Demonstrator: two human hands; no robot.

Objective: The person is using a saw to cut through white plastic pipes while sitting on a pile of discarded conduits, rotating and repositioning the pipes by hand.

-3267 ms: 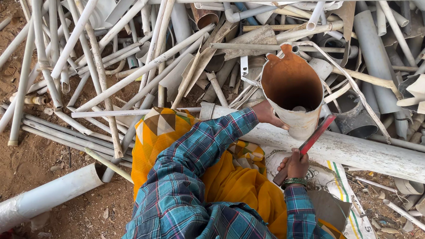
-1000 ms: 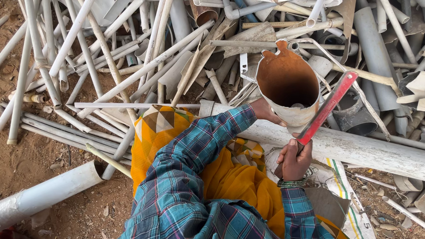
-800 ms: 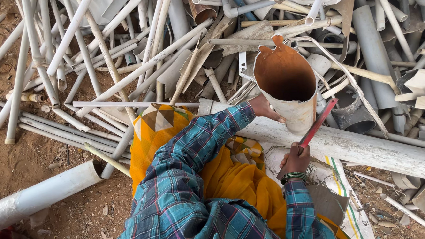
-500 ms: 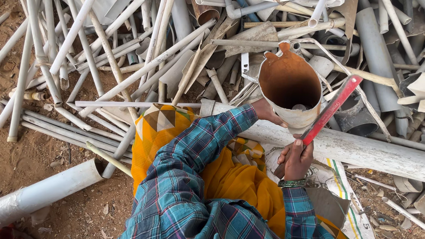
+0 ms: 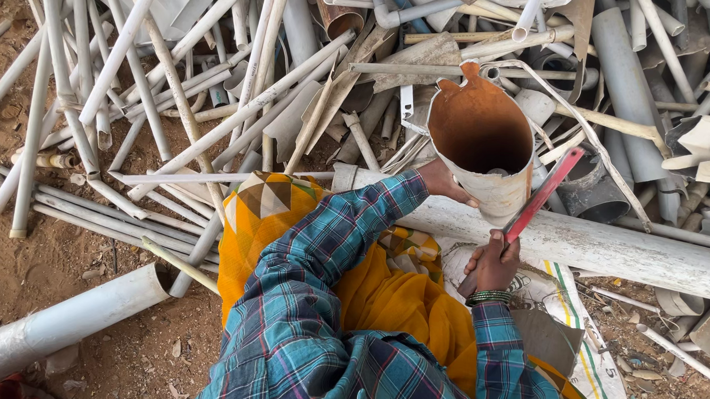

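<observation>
We are gripping the rusty-lined pipe stub (image 5: 481, 149) with our left hand (image 5: 443, 182), our right hand (image 5: 493, 263) clenching the raised red blade (image 5: 543, 193); a well-aimed chop seems needed.

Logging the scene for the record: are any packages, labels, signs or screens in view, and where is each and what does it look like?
Woven sack: the only package, lying flat on the ground under the person's right side, just below the long white pipe; white, with green, yellow and red stripes along its length.
No labels, signs or screens show.
</observation>
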